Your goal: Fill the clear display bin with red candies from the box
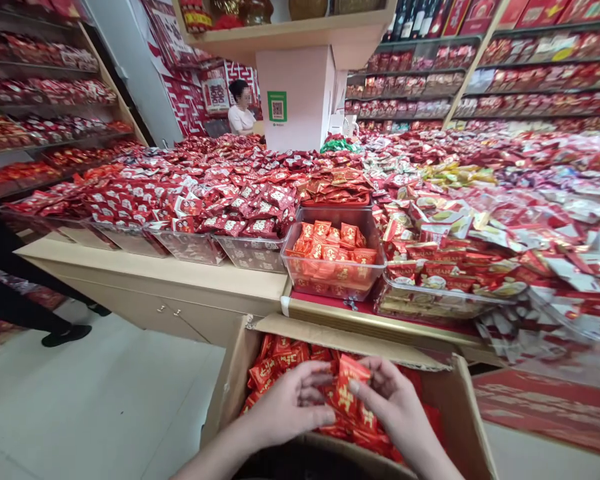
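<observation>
Both my hands are down inside an open cardboard box (473, 427) full of small red-and-gold candy packets (275, 360). My left hand (293, 403) is curled around a bunch of packets. My right hand (393, 400) is closed on the same bunch, with one red packet (349, 387) standing up between the two hands. Just beyond the box, on the counter, stands a clear plastic bin (333, 277) partly filled with the same orange-red packets.
The counter (180, 273) carries many clear bins heaped with red wrapped sweets. Shelves of red goods line both walls. A person in white (241, 113) sits at the back. Another person's dark legs and shoes (60, 333) stand on the white floor at left.
</observation>
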`<state>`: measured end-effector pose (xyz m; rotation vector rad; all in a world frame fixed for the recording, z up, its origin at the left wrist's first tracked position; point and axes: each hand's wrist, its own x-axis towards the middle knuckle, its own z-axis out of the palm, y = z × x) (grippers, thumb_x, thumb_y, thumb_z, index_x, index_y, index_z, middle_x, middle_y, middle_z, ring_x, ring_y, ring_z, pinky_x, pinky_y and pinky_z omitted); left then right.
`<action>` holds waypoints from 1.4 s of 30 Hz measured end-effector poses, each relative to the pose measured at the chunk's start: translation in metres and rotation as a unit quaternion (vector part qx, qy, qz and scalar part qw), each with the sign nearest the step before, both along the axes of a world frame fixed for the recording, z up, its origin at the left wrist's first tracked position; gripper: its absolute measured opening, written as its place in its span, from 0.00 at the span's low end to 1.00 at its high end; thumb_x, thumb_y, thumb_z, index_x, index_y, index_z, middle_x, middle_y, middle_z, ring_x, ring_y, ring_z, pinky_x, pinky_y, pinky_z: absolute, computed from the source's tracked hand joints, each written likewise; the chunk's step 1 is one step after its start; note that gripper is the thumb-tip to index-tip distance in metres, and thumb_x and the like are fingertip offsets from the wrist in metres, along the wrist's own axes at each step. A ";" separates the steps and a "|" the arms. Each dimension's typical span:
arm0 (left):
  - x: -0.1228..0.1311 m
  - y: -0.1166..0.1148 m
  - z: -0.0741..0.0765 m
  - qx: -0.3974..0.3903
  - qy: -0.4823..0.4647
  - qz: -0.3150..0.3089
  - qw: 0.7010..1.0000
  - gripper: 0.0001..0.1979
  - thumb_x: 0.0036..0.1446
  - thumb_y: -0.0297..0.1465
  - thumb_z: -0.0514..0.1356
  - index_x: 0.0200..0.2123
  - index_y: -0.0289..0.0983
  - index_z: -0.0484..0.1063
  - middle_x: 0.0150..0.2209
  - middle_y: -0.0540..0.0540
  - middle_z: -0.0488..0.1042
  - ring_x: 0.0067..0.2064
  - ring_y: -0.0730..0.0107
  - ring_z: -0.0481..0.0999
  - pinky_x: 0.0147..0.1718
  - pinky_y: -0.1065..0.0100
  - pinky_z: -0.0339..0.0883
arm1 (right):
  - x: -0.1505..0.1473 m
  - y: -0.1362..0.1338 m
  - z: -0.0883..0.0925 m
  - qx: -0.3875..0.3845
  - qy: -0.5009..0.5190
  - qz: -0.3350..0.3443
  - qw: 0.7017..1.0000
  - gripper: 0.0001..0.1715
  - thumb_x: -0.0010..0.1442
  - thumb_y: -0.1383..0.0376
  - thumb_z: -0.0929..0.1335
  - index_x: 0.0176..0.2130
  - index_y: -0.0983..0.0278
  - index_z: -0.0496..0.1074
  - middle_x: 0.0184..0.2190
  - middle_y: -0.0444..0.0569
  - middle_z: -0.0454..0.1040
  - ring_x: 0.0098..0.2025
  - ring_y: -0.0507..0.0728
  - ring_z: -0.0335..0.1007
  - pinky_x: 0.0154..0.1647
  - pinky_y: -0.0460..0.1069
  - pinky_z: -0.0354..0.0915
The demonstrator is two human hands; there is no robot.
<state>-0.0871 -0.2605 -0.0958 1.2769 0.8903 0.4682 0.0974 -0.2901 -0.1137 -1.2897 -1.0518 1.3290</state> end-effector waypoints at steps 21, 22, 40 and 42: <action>0.014 0.002 -0.008 0.007 0.056 -0.012 0.998 0.15 0.53 0.38 0.53 0.40 0.35 0.67 0.28 0.49 0.71 0.29 0.72 0.71 0.26 0.72 0.64 | -0.003 0.011 -0.010 0.027 -0.033 -0.023 0.999 0.16 0.48 0.55 0.66 0.23 0.64 0.62 0.17 0.40 0.61 0.20 0.48 0.54 0.21 0.44 0.53; 0.010 0.000 -0.016 0.039 0.096 -0.029 0.994 0.14 0.53 0.37 0.52 0.40 0.36 0.67 0.30 0.49 0.72 0.31 0.71 0.71 0.30 0.71 0.64 | 0.001 0.007 -0.019 0.040 -0.081 -0.016 0.996 0.16 0.49 0.54 0.65 0.23 0.64 0.62 0.18 0.40 0.61 0.20 0.48 0.54 0.21 0.44 0.53; -0.017 0.020 -0.060 0.279 0.476 -0.075 0.831 0.21 0.45 0.29 0.56 0.46 0.41 0.65 0.43 0.44 0.66 0.46 0.58 0.63 0.45 0.61 0.56 | 0.021 -0.012 -0.080 0.165 -0.477 0.011 0.863 0.08 0.55 0.63 0.61 0.34 0.61 0.68 0.40 0.54 0.67 0.44 0.61 0.62 0.44 0.57 0.62; -0.017 0.021 -0.062 0.291 0.474 -0.083 0.827 0.20 0.43 0.27 0.56 0.44 0.40 0.67 0.43 0.44 0.66 0.46 0.58 0.63 0.44 0.61 0.57 | 0.017 -0.011 -0.082 0.159 -0.464 -0.006 0.872 0.09 0.55 0.63 0.61 0.33 0.61 0.68 0.41 0.55 0.67 0.45 0.61 0.62 0.45 0.58 0.61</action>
